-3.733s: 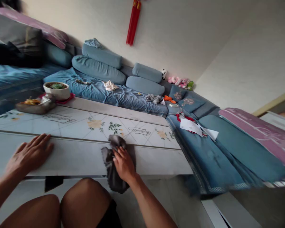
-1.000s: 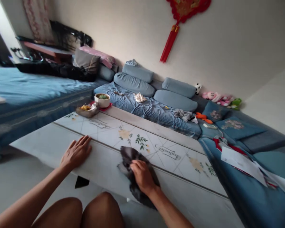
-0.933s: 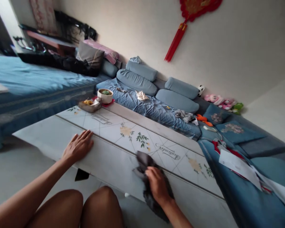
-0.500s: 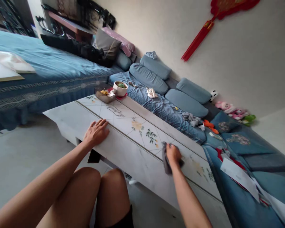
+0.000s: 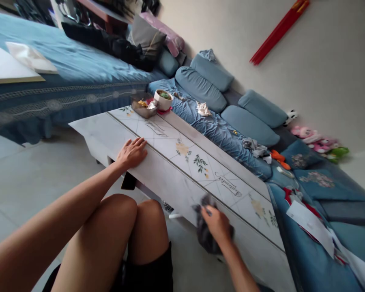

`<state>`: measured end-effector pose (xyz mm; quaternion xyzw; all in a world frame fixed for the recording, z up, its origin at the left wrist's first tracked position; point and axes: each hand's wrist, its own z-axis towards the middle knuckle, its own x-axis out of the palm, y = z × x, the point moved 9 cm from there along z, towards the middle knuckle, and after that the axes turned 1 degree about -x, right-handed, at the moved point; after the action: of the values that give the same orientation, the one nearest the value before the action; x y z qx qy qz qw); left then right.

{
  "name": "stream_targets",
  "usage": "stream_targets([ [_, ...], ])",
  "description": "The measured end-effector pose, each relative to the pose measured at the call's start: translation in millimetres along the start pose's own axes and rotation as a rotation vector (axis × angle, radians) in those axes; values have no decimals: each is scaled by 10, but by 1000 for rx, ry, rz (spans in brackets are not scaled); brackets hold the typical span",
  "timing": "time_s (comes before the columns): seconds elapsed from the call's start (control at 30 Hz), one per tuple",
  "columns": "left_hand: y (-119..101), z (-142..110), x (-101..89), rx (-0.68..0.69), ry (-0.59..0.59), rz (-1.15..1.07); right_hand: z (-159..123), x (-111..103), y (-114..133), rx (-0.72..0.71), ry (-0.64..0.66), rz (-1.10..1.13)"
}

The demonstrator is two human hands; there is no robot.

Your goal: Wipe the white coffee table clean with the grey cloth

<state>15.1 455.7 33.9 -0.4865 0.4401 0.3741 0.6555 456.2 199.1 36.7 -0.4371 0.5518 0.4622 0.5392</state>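
Observation:
My right hand (image 5: pixel 216 222) is closed on a dark grey cloth (image 5: pixel 204 237) and presses it against the near edge of the long white coffee table (image 5: pixel 170 170), whose top carries flower prints and script lettering. Part of the cloth hangs over the table's edge. My left hand (image 5: pixel 133 151) lies flat on the table's near strip further left, fingers stretched out and holding nothing. My bare knees show below the table edge.
At the table's far end stand a white bowl with greens (image 5: pixel 163 99) and a dark tray of scraps (image 5: pixel 143 108). A blue corner sofa (image 5: pixel 219 134) with cushions, crumpled tissue, toys and papers (image 5: pixel 309 221) wraps behind and right. Tiled floor lies at left.
My right hand has drawn the cloth back from the patterned middle of the tabletop to its near edge. The left hand has stayed put. The view has swung further left.

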Motion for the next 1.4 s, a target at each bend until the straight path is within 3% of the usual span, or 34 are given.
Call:
stream_targets([
  [0.07,-20,-7,-11,-3,-26,-4,-219,-62,-1090,226,12,-38],
  [0.1,-30,-10,-18,-1,-40,-5,-289,-106,-1505,323,16,-60],
  [0.13,-37,-11,-22,1,-51,-7,-325,-148,-1783,396,19,-82],
  [0.17,-42,-13,-27,4,-60,-8,-320,-180,-1902,438,18,-104],
  [0.2,-44,-14,-30,7,-67,-10,-273,-200,-1854,447,10,-126],
  [0.23,-43,-14,-34,9,-74,-11,-181,-207,-1638,417,-8,-144],
  [0.27,-41,-14,-37,11,-78,-11,-52,-199,-1266,353,-35,-155],
  [0.3,-38,-13,-40,12,-80,-10,102,-180,-764,260,-71,-153],
  [0.37,-36,-12,-48,11,-75,-9,425,-120,490,33,-133,-117],
  [0.47,-41,-11,-80,-2,-53,-17,810,-33,2367,-260,-106,-28],
  [0.53,-45,-13,-109,-16,-30,-18,942,-33,3228,-395,-52,0],
  [0.57,-44,-15,-121,-25,-18,-17,961,-47,3482,-454,-34,3],
  [0.6,-42,-17,-130,-33,-6,-16,943,-61,3606,-512,-25,-1],
  [0.67,-41,-22,-138,-39,5,-18,795,-73,3483,-628,-49,-22],
  [0.73,-48,-28,-121,-31,9,-24,525,-94,2952,-722,-147,-36],
  [0.87,-53,-32,-66,-14,-21,-31,-87,-257,1492,-791,-371,-13],
  [0.93,-50,-28,-58,-7,-56,-31,-271,-323,1051,-809,-381,-14],
  [0.97,-52,-26,-57,-1,-72,-32,-315,-338,972,-819,-375,-19],
  [1.0,-55,-25,-58,8,-86,-34,-323,-340,992,-830,-370,-24],
  [1.07,-59,-24,-62,21,-102,-39,-223,-290,1314,-842,-357,-34],
  [1.13,-57,-24,-71,26,-104,-48,30,-164,1937,-828,-292,-51],
  [1.23,-45,-21,-100,10,-82,-55,505,28,3076,-776,-114,-71],
  [1.3,-37,-16,-116,-3,-50,-54,726,59,3645,-746,-26,-70],
  [1.37,-34,-15,-129,-9,-24,-57,792,28,3844,-742,-3,-68],
  [1.4,-34,-16,-135,-11,-18,-62,766,9,3773,-746,-12,-67],
])
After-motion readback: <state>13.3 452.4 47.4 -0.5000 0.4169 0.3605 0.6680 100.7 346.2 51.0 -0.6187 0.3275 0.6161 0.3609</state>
